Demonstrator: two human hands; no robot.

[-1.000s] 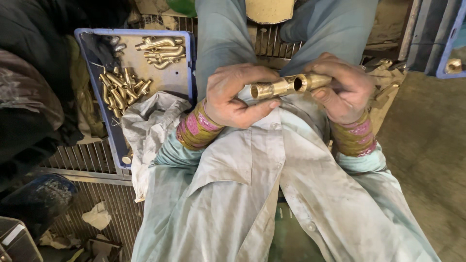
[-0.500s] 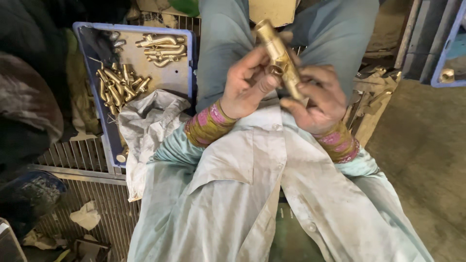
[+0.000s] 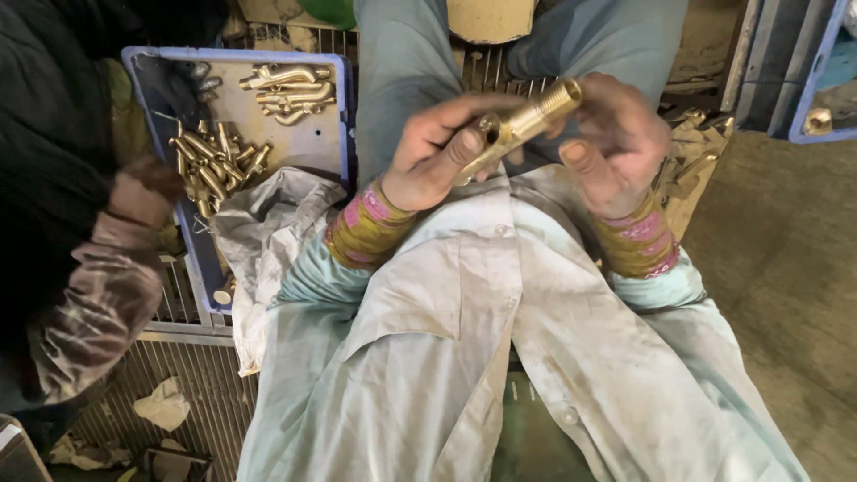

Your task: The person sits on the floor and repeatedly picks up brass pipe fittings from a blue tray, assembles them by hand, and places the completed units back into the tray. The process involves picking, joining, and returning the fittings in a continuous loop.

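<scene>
Holding a brass fitting point(image 3: 522, 125) over the lap, the left hand point(image 3: 437, 152) curls around its lower end with the thumb pressed on top, while the right hand point(image 3: 620, 138) sits half open beside the threaded end, fingers touching it. This looks like turning the piece over for inspection; a next move would call for a steadier two-handed grip. A blue tray point(image 3: 339, 107) at the left holds more brass parts point(image 3: 214, 165) near its left edge and far corner. A grey bag point(image 3: 268, 232) lies crumpled at its near edge. No labels show.
</scene>
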